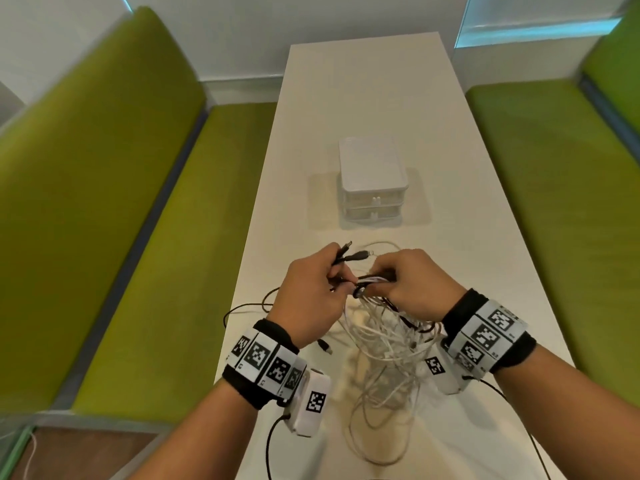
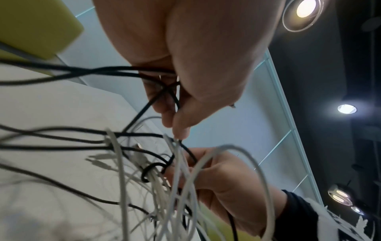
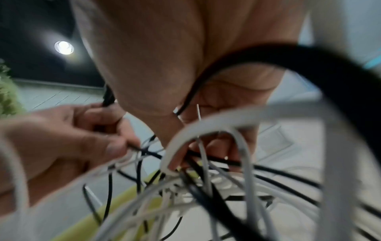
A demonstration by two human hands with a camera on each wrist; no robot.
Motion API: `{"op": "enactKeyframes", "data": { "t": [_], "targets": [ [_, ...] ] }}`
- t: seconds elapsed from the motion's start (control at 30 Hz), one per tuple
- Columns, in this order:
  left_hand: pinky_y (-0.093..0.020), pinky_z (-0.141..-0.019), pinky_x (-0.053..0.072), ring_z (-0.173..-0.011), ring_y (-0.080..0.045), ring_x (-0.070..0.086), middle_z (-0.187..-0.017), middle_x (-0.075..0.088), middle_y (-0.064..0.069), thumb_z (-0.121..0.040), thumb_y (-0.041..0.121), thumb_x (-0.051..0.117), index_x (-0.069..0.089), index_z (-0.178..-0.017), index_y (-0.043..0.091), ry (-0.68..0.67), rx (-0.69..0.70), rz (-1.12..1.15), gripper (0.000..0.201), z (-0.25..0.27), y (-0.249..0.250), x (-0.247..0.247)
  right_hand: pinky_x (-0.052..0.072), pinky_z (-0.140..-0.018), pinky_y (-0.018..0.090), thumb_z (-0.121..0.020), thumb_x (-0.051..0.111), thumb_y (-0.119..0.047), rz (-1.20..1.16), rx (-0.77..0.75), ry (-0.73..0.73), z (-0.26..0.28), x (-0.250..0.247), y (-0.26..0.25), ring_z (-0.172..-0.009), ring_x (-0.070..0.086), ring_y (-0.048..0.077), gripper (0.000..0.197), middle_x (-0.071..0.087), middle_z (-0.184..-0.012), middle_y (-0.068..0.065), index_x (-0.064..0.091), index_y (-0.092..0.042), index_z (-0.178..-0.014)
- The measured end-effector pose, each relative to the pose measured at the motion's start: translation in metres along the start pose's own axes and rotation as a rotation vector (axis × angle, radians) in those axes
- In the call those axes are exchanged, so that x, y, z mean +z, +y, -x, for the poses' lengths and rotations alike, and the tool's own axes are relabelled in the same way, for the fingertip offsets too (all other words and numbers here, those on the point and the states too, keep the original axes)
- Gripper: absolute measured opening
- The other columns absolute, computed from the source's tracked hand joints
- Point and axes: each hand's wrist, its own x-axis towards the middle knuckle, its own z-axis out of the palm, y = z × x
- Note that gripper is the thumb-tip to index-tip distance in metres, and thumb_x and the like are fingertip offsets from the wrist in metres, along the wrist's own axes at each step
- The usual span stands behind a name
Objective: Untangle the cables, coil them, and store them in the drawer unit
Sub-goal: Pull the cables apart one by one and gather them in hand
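Observation:
Above the near part of the white table I hold up a tangle of white and black cables; its loops hang down to the tabletop. My left hand grips black cables, and two black plugs stick out above its fingers. My right hand clutches the knotted bundle where white and black strands cross. The two hands nearly touch. In the right wrist view the cable loops hang blurred under my right hand. The white drawer unit stands beyond the hands, both drawers closed.
Green padded benches run along the table's left side and right side. A black cable strand trails over the table's left edge. A loose black plug lies under my left wrist.

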Motion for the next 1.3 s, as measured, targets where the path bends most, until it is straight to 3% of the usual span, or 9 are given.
{"op": "enactKeyframes", "data": {
  "t": [0.13,0.3,0.5,0.63,0.77,0.9,1.13,1.2,1.3],
  "targets": [
    [-0.009,-0.075,0.046,-0.086,0.006,0.068,-0.083,0.076,0.012,-0.081,0.001,0.073,0.057,-0.089,0.006,-0.183,-0.041,-0.015,0.019,0.005,-0.004,0.002,0.038,-0.060,0.018,-0.088,0.073,-0.017,-0.013,0.061,0.106,-0.001,-0.016,0.011,-0.072,0.060,0.011,0.007,0.067,-0.074,-0.007,0.072,-0.019,-0.082],
    [-0.013,-0.069,0.050,-0.080,0.001,0.069,-0.082,0.076,0.008,-0.082,0.002,0.072,0.054,-0.089,0.009,-0.218,-0.092,0.006,0.021,0.000,0.005,0.014,0.037,-0.054,0.034,-0.093,0.052,-0.003,-0.030,0.063,0.174,0.005,0.009,0.002,-0.063,0.054,0.017,0.018,0.059,-0.072,-0.001,0.049,-0.017,-0.105],
    [-0.025,-0.071,0.051,-0.078,-0.008,0.063,-0.089,0.070,0.013,-0.086,0.018,0.073,0.060,-0.118,0.026,-0.131,-0.094,-0.096,0.036,0.003,0.008,0.026,0.055,-0.079,0.040,-0.089,0.055,0.005,-0.438,-0.018,0.113,0.012,0.011,-0.005,-0.085,0.069,0.020,0.040,0.074,-0.093,-0.002,0.062,-0.029,-0.108],
    [-0.027,-0.065,0.056,-0.074,-0.007,0.069,-0.082,0.075,0.012,-0.082,0.011,0.079,0.061,-0.088,0.024,-0.133,-0.168,-0.002,0.023,0.005,-0.001,0.016,0.055,-0.069,0.032,-0.089,0.056,0.015,-0.618,-0.101,0.060,0.013,-0.006,0.006,-0.079,0.068,0.022,0.073,0.073,-0.105,0.006,0.045,-0.038,-0.138],
    [-0.008,-0.067,0.044,-0.079,0.007,0.067,-0.079,0.076,0.012,-0.079,0.002,0.077,0.062,-0.085,0.022,-0.224,-0.126,-0.017,0.026,0.004,-0.005,-0.005,0.053,-0.056,0.036,-0.087,0.065,0.010,-0.611,0.038,0.233,0.010,-0.010,0.018,-0.056,0.063,0.035,0.038,0.077,-0.090,0.011,0.071,-0.022,-0.105],
    [-0.027,-0.062,0.047,-0.067,-0.002,0.059,-0.075,0.072,0.012,-0.078,0.009,0.069,0.057,-0.075,0.024,-0.011,-0.086,-0.153,0.020,0.000,-0.014,-0.021,0.039,-0.054,0.028,-0.076,0.066,0.018,-0.790,0.114,0.392,0.011,-0.011,0.028,-0.050,0.060,0.015,0.010,0.068,-0.064,0.007,0.066,0.009,-0.081],
    [-0.048,-0.079,0.048,-0.078,-0.021,0.060,-0.081,0.065,0.008,-0.079,0.011,0.064,0.039,-0.072,0.031,0.255,-0.060,-0.291,0.033,-0.009,-0.018,-0.015,0.033,-0.057,0.035,-0.093,0.063,-0.054,-0.238,0.221,0.385,0.011,0.008,0.018,-0.056,0.043,0.019,0.054,0.044,-0.057,0.001,0.044,-0.011,-0.065],
    [-0.048,-0.080,0.047,-0.080,-0.021,0.057,-0.082,0.063,0.008,-0.083,0.012,0.064,0.042,-0.073,0.032,0.240,-0.071,-0.295,0.031,-0.009,-0.022,-0.013,0.037,-0.058,0.035,-0.096,0.059,-0.050,-0.141,0.323,0.281,0.007,0.003,0.024,-0.061,0.053,0.026,0.056,0.053,-0.058,0.007,0.050,-0.006,-0.063],
    [-0.041,-0.084,0.036,-0.089,-0.021,0.052,-0.083,0.061,0.011,-0.090,0.024,0.061,0.054,-0.083,0.024,0.113,-0.101,-0.396,0.010,-0.008,-0.026,-0.008,0.039,-0.057,0.027,-0.091,0.064,-0.024,-0.043,0.405,0.164,0.003,-0.011,0.036,-0.078,0.061,0.026,0.013,0.062,-0.078,0.004,0.061,-0.011,-0.091]
  ]
}}
